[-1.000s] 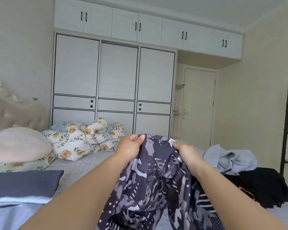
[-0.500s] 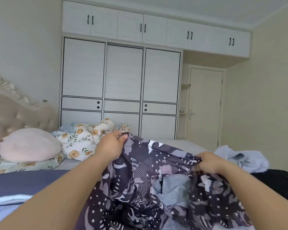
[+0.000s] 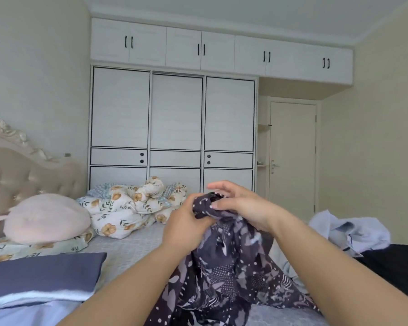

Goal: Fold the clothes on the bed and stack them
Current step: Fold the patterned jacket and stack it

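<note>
A dark purple patterned garment [image 3: 224,274] hangs from both my hands above the bed [image 3: 130,245]. My left hand [image 3: 186,222] grips its bunched top edge from the left. My right hand [image 3: 240,205] pinches the same bunch with thumb and lower fingers, its upper fingers stretched over the top. The two hands are close together in the middle of the view. A folded dark blue piece on a folded light blue piece [image 3: 40,276] lies at the lower left. A pale blue shirt [image 3: 349,231] and a black garment [image 3: 396,269] lie loose on the right.
A rumpled floral quilt [image 3: 130,205] and a pink pillow [image 3: 45,217] sit at the head of the bed, by a tufted headboard [image 3: 28,175]. White wardrobes [image 3: 174,118] and a closed door [image 3: 292,156] stand behind the bed.
My hands, spread apart holding the garment wide, have come together, bunching its top edge between them. The view has shifted left.
</note>
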